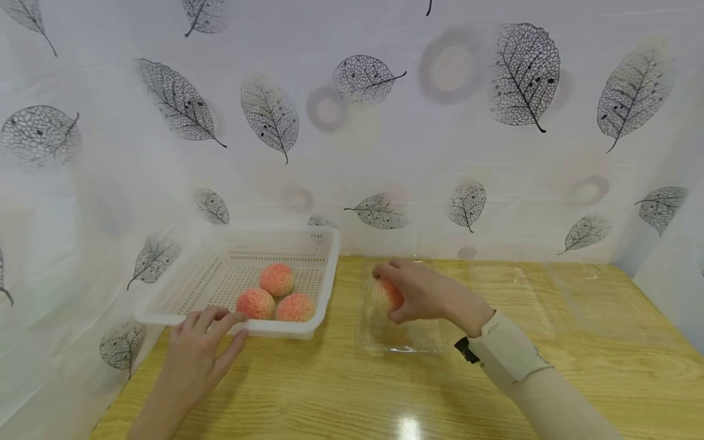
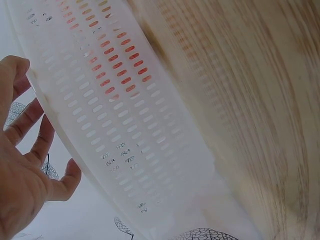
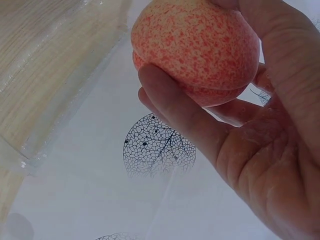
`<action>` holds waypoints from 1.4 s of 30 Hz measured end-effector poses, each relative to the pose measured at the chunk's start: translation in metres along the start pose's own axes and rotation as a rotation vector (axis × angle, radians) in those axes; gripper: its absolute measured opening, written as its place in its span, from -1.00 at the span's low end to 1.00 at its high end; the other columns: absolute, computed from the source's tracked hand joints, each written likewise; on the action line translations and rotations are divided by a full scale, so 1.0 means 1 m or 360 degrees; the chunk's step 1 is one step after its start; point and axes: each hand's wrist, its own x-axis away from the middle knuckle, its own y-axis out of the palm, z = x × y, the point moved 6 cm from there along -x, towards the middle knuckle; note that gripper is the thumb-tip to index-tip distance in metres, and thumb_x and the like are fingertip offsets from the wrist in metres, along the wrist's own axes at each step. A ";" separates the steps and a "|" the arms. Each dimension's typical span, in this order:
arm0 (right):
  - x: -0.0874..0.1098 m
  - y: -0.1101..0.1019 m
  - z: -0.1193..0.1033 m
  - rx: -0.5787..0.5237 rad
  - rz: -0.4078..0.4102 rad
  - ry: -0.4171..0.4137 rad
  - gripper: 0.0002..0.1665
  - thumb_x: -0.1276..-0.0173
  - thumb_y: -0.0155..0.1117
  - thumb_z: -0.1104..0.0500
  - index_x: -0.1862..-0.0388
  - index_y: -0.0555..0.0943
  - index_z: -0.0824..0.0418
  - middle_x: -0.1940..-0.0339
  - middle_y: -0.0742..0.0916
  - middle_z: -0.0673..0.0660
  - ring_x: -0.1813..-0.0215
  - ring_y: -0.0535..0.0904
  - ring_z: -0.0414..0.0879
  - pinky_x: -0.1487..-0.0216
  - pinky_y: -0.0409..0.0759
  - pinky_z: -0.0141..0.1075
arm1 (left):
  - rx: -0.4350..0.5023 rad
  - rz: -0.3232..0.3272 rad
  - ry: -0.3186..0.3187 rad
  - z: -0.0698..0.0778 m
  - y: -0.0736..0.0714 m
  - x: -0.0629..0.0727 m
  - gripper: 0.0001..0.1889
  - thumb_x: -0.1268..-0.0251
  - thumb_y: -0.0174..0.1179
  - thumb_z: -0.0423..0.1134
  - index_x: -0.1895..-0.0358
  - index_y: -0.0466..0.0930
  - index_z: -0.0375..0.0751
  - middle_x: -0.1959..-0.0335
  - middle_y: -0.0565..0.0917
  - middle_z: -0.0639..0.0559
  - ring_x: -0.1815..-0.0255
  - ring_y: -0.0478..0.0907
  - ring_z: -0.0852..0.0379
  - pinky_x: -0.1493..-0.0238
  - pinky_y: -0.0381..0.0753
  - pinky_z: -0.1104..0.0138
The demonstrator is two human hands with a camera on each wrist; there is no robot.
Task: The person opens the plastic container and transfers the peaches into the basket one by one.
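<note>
My right hand point(image 1: 415, 292) grips a peach point(image 1: 388, 294) over the left part of a clear plastic container point(image 1: 407, 342). In the right wrist view the peach point(image 3: 200, 47) is speckled red and yellow, with the thumb and fingers curled round it. On the left stands a white slotted basket point(image 1: 328, 287) with three peaches point(image 1: 277, 280) together near its front right corner. The fingers of my left hand point(image 1: 200, 342) rest on the basket's front rim. Seen from the left wrist, the fingertips lie along the rim, and red fruit shows through the slots of the basket wall point(image 2: 115, 120).
More clear plastic containers point(image 1: 511, 299) stand on the right of the wooden table point(image 1: 330, 391), hard to make out against it. A pale curtain point(image 1: 352, 146) with black leaf prints hangs behind the table and along its left side.
</note>
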 end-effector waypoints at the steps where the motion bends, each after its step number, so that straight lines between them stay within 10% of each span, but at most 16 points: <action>1: 0.000 -0.001 0.000 -0.0004 0.0008 -0.0004 -0.23 -0.05 0.53 0.17 -0.30 0.50 0.18 0.02 0.61 0.05 0.25 0.48 -0.16 0.28 0.51 -0.35 | -0.0001 0.0001 0.0002 0.000 0.000 0.000 -0.74 -0.15 0.46 -0.15 0.07 0.74 0.04 0.16 0.66 0.00 0.14 0.58 -0.18 0.31 0.52 -0.19; 42: -0.011 -0.015 -0.009 -0.0052 0.0133 -0.0065 -0.25 -0.09 0.51 0.16 -0.31 0.51 0.11 -0.12 0.57 0.10 0.19 0.55 -0.16 0.24 0.58 -0.39 | -0.0003 0.0016 0.0012 -0.001 0.001 -0.001 -0.78 -0.20 0.43 -0.12 0.09 0.73 0.05 0.18 0.66 0.01 0.16 0.59 -0.20 0.35 0.52 -0.18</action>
